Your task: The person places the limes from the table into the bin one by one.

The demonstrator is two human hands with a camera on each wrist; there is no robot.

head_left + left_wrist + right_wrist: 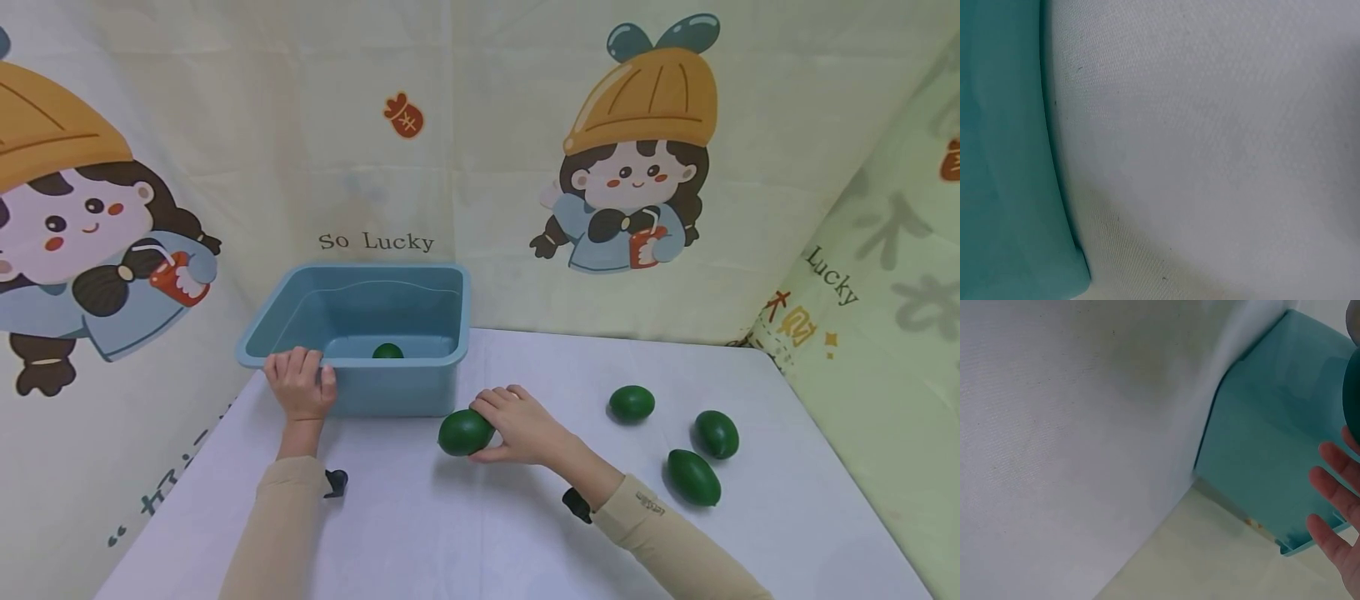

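My right hand (521, 425) holds a dark green lime (461, 432) between thumb and fingers, above the table just in front of a blue plastic bin (393, 390). At the right edge of the right wrist view, part of the lime (1352, 397) shows beside my fingers (1335, 487). My left hand (302, 385) grips the bin's front rim near its left corner, fingers hooked over the edge. Inside the bin lies another lime (387, 352), its lower part hidden by the rim. The left wrist view shows the bin wall (1007, 156) but not the hand.
On the right of the white-covered table (480, 533) lie three more limes: one farther back (632, 404), one to the right (717, 434) and one nearer (693, 477). A printed cloth backdrop (495, 192) rises behind the bin.
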